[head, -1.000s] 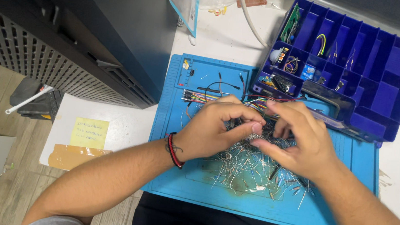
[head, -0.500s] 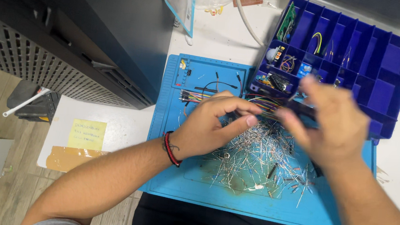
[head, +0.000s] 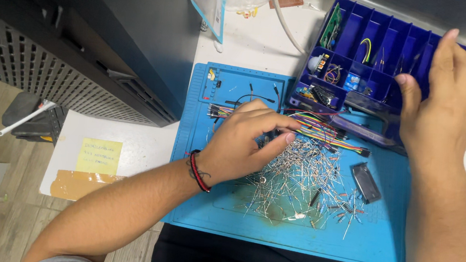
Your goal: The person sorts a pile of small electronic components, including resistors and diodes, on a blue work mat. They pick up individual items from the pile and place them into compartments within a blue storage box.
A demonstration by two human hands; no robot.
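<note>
Blue silicone mat (head: 225, 215) is catching a loose component pile (head: 302, 180) under the left hand (head: 243, 146), fingers narrow, pinching into it. Right hand (head: 446, 106) is hovering wide over the compartment box (head: 360, 46), holding nothing visible.

A bright blue work mat (head: 291, 233) lies under the left hand (head: 240, 146), which wears a red and black wristband (head: 199, 170). By its fingertips spreads a silvery heap of wire-legged parts (head: 296, 180) and a rainbow-striped ribbon of jumper wires (head: 324, 131). Under the right hand (head: 444, 97) sits a dark blue compartment box (head: 368, 30). Far left of the left hand, a pale yellow sticky note (head: 98, 156).
</note>
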